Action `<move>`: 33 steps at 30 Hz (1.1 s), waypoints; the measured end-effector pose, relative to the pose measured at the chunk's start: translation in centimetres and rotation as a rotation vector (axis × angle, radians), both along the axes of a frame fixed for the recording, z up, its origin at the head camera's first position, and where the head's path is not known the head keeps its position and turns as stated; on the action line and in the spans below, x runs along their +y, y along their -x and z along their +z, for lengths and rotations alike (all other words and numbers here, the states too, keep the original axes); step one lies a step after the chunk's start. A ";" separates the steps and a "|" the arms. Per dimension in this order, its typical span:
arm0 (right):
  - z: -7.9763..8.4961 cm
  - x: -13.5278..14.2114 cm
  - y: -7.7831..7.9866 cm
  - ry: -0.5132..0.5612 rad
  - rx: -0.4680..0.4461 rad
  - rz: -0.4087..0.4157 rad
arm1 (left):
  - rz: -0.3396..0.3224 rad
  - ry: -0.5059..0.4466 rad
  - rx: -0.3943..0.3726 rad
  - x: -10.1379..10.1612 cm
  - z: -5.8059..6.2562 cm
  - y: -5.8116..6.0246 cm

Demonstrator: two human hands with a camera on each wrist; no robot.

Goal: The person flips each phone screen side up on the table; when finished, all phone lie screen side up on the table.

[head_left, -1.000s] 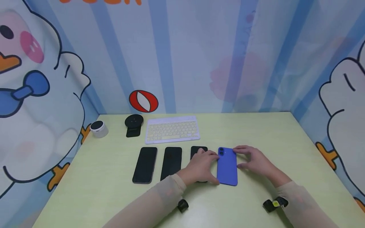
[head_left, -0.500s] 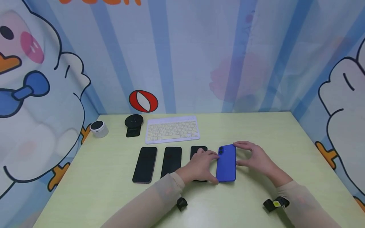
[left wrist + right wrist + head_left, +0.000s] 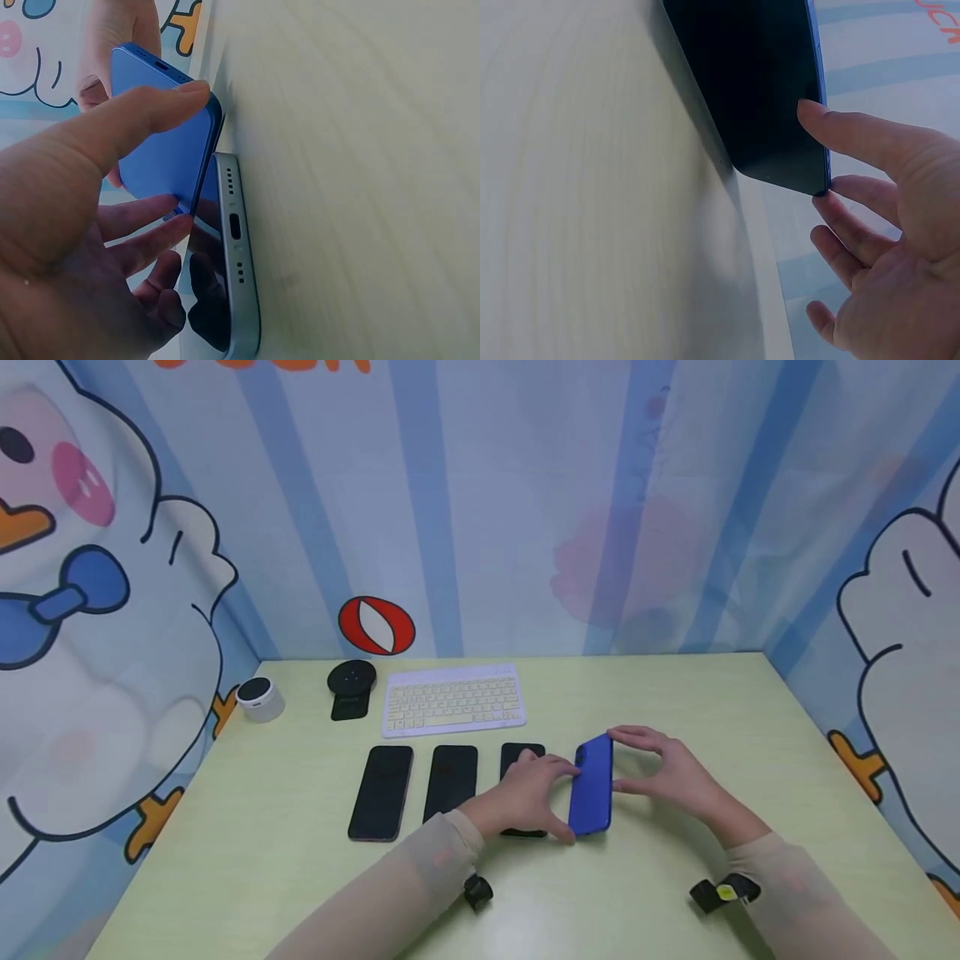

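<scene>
A blue smartphone (image 3: pixel 592 787) stands tilted, its left long edge low by the table and its right edge raised. My left hand (image 3: pixel 525 793) steadies that low edge, thumb at the bottom corner and fingertips farther up near the cameras. My right hand (image 3: pixel 675 777) grips the raised edge; in the right wrist view its thumb (image 3: pixel 847 133) lies on the border of the dark screen (image 3: pixel 750 82) and fingertips touch the top corner. Below my left hand lies a black-screened smartphone (image 3: pixel 517 752), partly hidden; its silver bottom edge (image 3: pixel 241 247) shows in the left wrist view.
Two more black-screened smartphones (image 3: pixel 380 793) lie in a row to the left. Behind them are a white-and-lilac keyboard (image 3: pixel 453 700), a black round-topped stand (image 3: pixel 352 681) and a small white cylinder with a dark top (image 3: pixel 260 700). A printed curtain (image 3: pixel 510 527) hangs behind the table.
The blue smartphone has gone from lying flat to tilted, its right edge lifted up and leftward by my right hand. My left hand has stayed nearly in place.
</scene>
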State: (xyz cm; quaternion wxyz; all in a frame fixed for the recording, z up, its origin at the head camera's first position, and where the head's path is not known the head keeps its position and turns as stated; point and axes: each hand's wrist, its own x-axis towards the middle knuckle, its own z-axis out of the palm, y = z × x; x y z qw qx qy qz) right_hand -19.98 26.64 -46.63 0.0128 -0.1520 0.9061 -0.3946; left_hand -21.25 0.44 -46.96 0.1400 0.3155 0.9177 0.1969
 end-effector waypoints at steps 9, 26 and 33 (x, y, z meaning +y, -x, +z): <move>0.1 -0.7 0.1 0.022 0.021 0.002 | 0.011 -0.092 -0.040 -0.4 0.4 -0.1; -0.5 -2.7 0.5 0.120 0.030 0.014 | -0.006 -0.211 -0.050 -1.5 2.1 -0.3; -0.5 -3.2 0.7 0.097 0.039 0.008 | -0.030 -0.226 -0.046 -2.1 2.7 -0.2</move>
